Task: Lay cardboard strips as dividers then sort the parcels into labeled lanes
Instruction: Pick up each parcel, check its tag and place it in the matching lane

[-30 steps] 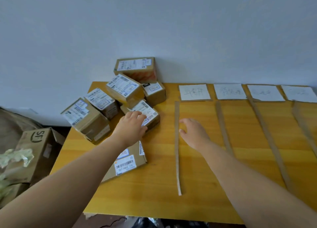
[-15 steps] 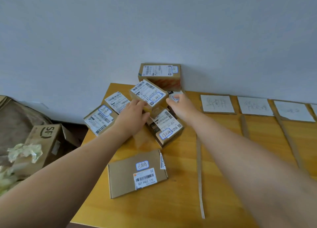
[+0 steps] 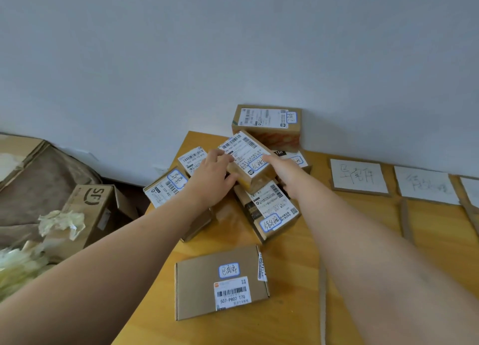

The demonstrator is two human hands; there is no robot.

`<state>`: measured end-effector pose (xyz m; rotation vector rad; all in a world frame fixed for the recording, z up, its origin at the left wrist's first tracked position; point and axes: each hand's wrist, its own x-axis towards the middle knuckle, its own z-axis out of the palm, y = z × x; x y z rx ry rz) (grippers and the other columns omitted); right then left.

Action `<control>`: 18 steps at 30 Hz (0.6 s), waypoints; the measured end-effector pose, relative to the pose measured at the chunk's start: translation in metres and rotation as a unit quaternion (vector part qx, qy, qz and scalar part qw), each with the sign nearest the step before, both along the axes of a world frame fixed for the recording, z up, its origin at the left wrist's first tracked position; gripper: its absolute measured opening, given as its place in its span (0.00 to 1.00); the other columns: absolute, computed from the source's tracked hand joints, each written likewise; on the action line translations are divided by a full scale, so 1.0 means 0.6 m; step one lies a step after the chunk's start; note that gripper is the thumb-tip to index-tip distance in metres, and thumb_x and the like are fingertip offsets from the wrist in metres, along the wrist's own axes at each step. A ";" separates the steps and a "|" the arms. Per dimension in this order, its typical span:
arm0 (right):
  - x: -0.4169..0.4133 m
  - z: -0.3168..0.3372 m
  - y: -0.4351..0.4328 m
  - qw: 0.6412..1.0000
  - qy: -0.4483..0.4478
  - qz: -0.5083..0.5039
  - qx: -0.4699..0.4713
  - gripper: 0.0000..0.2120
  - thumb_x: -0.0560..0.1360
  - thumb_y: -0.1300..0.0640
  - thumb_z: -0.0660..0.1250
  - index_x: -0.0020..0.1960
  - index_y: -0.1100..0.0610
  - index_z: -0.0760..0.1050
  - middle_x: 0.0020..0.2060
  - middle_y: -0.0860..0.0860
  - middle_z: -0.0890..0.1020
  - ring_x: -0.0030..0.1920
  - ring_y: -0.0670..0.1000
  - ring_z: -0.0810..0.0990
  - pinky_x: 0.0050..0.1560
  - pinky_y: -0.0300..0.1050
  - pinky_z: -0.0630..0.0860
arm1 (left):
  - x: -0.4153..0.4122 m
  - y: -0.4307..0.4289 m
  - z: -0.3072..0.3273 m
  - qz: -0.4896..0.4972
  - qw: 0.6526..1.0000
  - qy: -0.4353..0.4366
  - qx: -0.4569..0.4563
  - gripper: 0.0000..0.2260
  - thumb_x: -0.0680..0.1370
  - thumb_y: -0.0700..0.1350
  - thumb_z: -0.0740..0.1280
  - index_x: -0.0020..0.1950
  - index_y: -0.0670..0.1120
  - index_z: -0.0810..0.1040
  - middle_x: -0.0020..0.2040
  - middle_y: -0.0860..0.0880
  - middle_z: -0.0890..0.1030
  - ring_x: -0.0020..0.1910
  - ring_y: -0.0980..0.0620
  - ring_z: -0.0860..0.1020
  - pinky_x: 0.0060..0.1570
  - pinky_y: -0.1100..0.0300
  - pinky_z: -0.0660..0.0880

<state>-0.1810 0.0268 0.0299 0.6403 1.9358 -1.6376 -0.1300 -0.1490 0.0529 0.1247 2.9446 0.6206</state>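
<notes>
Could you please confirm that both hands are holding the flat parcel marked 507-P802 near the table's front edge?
Not quite. The head view shows the left hand and right hand holding the tilted parcel farther back. The flat parcel marked 507-P802 lies untouched.

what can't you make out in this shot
Head view:
Third lane card: cut off by the right edge.
Second lane card: writing too faint to read.
Nearest divider strip: upper end behind the right arm.
Top parcel: label partly covered by left hand and right hand.
</notes>
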 end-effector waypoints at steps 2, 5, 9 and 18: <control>0.001 -0.002 0.003 1.000 -0.002 -0.012 -0.024 0.23 0.73 0.44 0.69 0.62 0.56 0.74 0.47 0.52 0.80 0.44 0.51 0.78 0.40 0.47 0.75 | 0.000 0.001 -0.003 0.002 1.000 -0.006 0.011 0.22 0.81 0.52 0.60 0.73 0.47 0.66 0.74 0.47 0.62 0.68 0.46 0.69 0.65 0.53 0.68; 0.007 0.004 0.009 0.998 0.036 -0.038 -0.040 0.17 0.73 0.47 0.71 0.55 0.57 0.76 0.42 0.51 0.79 0.41 0.47 0.76 0.34 0.42 0.69 | 0.000 0.007 -0.001 0.011 0.999 -0.010 0.043 0.24 0.81 0.54 0.60 0.74 0.47 0.64 0.74 0.47 0.61 0.70 0.46 0.68 0.66 0.52 0.68; 0.029 0.026 0.022 0.990 0.075 -0.060 -0.099 0.20 0.71 0.48 0.73 0.58 0.57 0.76 0.48 0.52 0.84 0.48 0.49 0.81 0.46 0.43 0.78 | 0.006 0.026 0.015 0.088 0.984 -0.005 0.157 0.31 0.78 0.58 0.62 0.77 0.47 0.57 0.76 0.46 0.57 0.73 0.45 0.63 0.68 0.47 0.65; 0.133 0.086 0.093 0.955 0.125 0.005 -0.271 0.20 0.74 0.58 0.69 0.64 0.62 0.73 0.52 0.55 0.84 0.54 0.54 0.81 0.64 0.50 0.75 | 0.042 0.080 0.081 0.242 0.769 -0.075 0.587 0.31 0.75 0.53 0.69 0.74 0.50 0.60 0.60 0.45 0.79 0.56 0.49 0.79 0.55 0.53 0.76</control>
